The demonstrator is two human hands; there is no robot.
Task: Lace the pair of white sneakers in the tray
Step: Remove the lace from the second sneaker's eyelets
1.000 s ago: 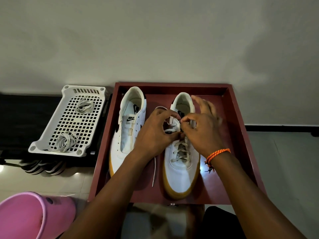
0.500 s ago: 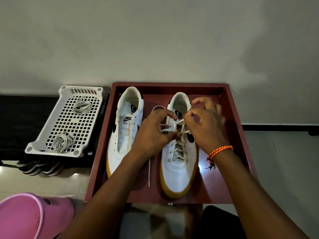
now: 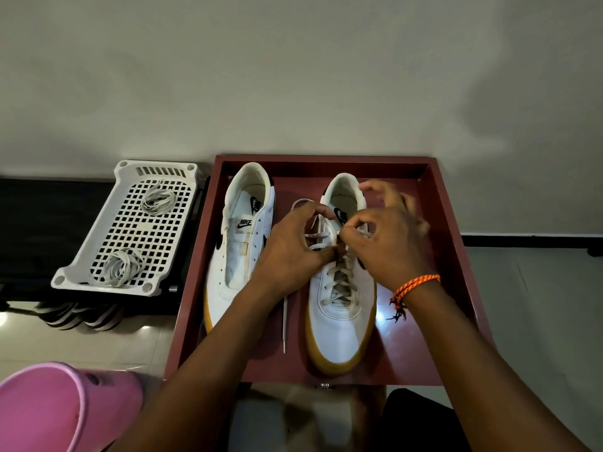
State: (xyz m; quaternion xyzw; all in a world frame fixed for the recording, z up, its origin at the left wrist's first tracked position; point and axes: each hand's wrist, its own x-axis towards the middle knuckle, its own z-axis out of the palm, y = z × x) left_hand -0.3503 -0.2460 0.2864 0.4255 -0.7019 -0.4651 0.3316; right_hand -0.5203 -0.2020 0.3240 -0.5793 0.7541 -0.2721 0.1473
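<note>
While the red tray (image 3: 450, 223) holds both white sneakers side by side, the unlaced one (image 3: 239, 252) lies on the left and the partly laced one (image 3: 342, 308) on the right. Over that right sneaker, the left hand (image 3: 290, 252) pinches the lace (image 3: 315, 236) near the upper eyelets, and the right hand (image 3: 388, 243) pinches it too. One loose lace end (image 3: 285, 324) trails between the shoes.

A home entryway: tiled floor (image 3: 538, 305), pink slipper (image 3: 58, 406).
</note>
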